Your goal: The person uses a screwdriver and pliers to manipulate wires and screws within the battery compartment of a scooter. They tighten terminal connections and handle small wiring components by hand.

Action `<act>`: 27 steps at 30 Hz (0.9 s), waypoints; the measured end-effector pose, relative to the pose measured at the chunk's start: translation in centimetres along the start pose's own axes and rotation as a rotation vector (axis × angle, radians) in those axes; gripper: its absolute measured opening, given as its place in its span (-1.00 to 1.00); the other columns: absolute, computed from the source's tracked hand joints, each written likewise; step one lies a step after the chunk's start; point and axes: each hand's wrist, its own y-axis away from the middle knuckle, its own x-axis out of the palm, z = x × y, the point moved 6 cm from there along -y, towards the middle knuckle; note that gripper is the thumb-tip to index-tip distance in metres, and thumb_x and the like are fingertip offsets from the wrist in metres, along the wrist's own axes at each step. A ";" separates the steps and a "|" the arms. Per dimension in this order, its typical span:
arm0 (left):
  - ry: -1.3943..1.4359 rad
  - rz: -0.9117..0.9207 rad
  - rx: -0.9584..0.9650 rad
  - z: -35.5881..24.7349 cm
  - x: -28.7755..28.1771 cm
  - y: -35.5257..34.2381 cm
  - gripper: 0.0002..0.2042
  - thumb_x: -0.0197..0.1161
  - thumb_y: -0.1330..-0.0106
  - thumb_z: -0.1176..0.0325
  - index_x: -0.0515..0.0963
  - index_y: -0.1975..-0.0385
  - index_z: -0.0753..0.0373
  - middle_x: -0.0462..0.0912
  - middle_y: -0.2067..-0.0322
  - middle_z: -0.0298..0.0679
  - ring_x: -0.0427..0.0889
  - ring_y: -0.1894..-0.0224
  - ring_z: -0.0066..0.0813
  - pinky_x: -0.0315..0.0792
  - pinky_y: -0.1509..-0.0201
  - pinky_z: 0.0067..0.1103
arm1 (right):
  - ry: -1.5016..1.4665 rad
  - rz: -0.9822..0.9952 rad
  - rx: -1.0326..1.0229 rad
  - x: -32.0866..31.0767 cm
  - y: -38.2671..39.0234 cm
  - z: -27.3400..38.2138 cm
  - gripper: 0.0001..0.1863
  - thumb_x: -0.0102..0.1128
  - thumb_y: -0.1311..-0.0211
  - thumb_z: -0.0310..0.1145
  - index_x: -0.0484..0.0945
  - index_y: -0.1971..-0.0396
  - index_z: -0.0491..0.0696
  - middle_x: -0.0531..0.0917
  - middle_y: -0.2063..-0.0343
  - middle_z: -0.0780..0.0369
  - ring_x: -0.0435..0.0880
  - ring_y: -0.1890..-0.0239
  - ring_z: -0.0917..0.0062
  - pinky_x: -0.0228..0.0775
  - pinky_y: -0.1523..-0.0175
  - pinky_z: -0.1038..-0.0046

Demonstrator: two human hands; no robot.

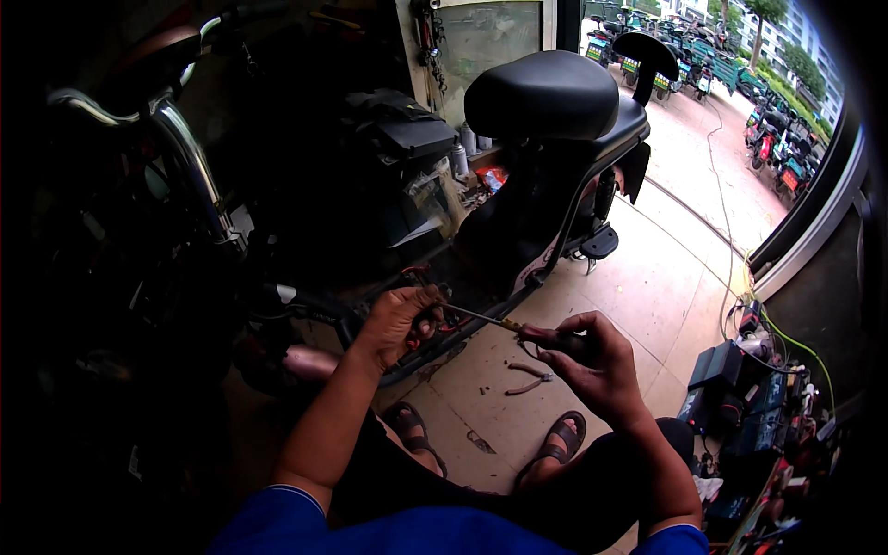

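Observation:
A thin metal rod spans the gap between my two hands, just above the frame of an electric scooter. My left hand is closed with curled fingers around the rod's left end, close to red and dark wires at the footboard. At the rod's yellowish right end, my right hand pinches with thumb and fingers. A small dark loop hangs beside those fingertips; what it belongs to is unclear. On the tiled floor below lies a pair of pliers with spread handles.
The scooter's black seat rises ahead, its handlebar at left in deep shadow. Batteries and tools crowd the right side, with a yellow-green cable. My sandalled feet flank the pliers. Parked scooters stand outside the doorway.

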 end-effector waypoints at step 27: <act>0.261 0.123 -0.046 0.6 -0.2 0.2 -0.74 0.24 -0.53 0.24 0.64 0.10 0.35 0.69 0.35 -0.21 0.50 0.51 -0.66 0.37 0.45 -0.59 | -0.014 -0.156 0.172 -0.8 0.4 -0.3 -0.64 0.40 -0.33 -0.49 0.50 -0.02 -0.30 0.79 0.13 0.08 0.75 0.16 0.58 0.61 0.05 0.58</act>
